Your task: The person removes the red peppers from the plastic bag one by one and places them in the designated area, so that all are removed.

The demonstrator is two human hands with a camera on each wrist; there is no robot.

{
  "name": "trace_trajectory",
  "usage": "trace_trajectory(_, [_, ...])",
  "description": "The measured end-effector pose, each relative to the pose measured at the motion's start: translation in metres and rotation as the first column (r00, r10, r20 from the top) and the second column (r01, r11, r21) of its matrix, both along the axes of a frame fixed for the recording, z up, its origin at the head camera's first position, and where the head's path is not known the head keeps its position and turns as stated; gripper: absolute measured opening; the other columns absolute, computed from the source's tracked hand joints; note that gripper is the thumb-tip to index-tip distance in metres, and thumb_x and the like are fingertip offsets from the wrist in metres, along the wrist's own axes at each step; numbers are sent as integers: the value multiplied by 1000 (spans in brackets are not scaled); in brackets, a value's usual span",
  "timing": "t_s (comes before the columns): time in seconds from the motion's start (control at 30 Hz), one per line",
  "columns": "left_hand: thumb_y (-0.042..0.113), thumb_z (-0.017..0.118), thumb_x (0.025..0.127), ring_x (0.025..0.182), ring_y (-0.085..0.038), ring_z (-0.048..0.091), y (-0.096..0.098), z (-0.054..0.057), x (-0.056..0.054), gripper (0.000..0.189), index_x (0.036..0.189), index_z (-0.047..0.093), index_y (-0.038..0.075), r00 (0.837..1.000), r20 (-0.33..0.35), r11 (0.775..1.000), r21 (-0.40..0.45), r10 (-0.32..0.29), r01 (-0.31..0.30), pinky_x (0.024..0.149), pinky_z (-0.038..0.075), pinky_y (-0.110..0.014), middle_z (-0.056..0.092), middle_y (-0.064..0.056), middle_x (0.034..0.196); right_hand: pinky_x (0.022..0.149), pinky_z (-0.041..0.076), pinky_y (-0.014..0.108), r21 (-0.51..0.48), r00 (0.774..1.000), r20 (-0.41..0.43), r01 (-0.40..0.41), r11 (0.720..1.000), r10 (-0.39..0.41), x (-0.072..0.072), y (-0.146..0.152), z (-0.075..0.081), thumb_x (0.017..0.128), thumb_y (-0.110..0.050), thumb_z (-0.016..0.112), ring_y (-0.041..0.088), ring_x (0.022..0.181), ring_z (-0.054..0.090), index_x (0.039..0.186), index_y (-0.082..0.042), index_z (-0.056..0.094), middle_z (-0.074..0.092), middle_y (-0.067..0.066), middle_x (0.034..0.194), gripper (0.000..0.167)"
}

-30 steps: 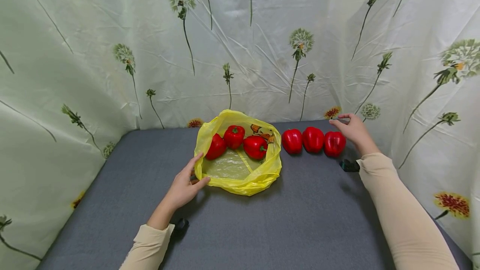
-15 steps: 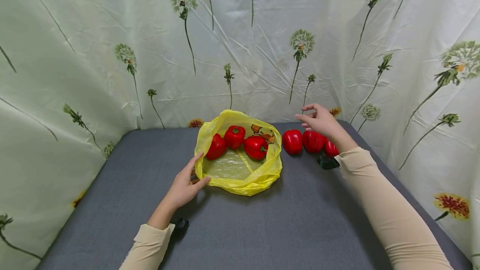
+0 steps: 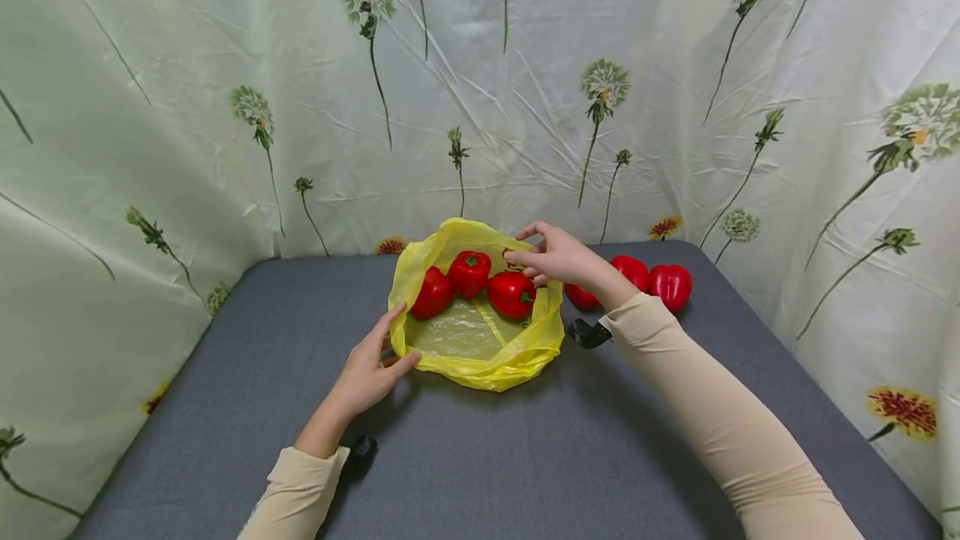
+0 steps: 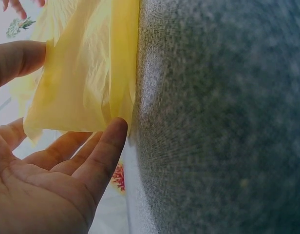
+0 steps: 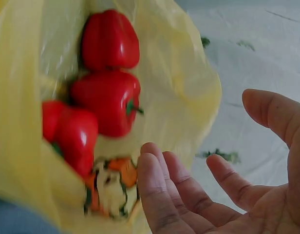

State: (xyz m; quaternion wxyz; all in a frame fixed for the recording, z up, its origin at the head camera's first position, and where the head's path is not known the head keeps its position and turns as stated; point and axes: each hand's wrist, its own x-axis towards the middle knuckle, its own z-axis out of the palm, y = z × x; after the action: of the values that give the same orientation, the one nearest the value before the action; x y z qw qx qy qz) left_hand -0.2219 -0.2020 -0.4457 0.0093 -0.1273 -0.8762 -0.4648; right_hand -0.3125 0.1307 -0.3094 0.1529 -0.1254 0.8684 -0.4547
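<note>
A yellow plastic bag (image 3: 480, 373) stands with its mouth open, and three red bell peppers (image 3: 470, 273) lie inside it. At the bag's left side is my left hand (image 3: 367, 377), its thumb and fingers spread against the plastic. The left wrist view shows the fingertips (image 4: 118, 127) touching the bag from outside. My right hand (image 3: 562, 258) hangs over the bag's right rim with fingers apart and nothing between them. In the right wrist view those fingers (image 5: 155, 183) are close to a printed orange figure on the bag's inside wall.
To the right of the bag, three more red bell peppers (image 3: 670, 287) sit in a row on the grey tabletop (image 3: 480, 465), partly hidden by my right forearm. A floral curtain (image 3: 525, 107) closes off the back and sides.
My right hand has swept left, from beyond the row of peppers on the right to above the bag's right rim. The left hand and the peppers have stayed in place.
</note>
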Motion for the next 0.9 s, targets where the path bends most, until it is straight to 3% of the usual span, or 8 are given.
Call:
trace_trajectory(0.33, [19, 76, 102, 142, -53, 55, -1, 0, -1, 86, 172, 26, 20, 1000, -7, 1000, 0, -4, 4, 107, 58, -57, 32, -21, 174, 105, 61, 50, -18, 994, 94, -59, 998, 60, -4, -43, -16, 106, -36, 69, 38, 123, 72, 156, -8, 43, 61, 23, 143, 64])
trace_trajectory(0.63, [18, 77, 102, 143, -54, 53, -2, 0, -2, 87, 172, 25, 22, 1000, 21, 1000, -1, 2, -2, 108, 57, -58, 32, -19, 174, 99, 61, 47, 28, 988, 126, -90, 996, 86, -8, -75, -38, 103, -39, 73, 32, 97, 69, 156, -10, 44, 64, 21, 127, 67])
trace_trajectory(0.9, [18, 76, 102, 143, -55, 52, -2, -1, -3, 87, 172, 25, 22, 1000, 22, 1000, -2, -2, 2, 108, 57, -59, 32, -20, 174, 95, 62, 47, 47, 990, 119, -88, 995, 82, -11, -96, -54, 103, -40, 74, 27, 82, 63, 163, -14, 40, 59, 14, 131, 73])
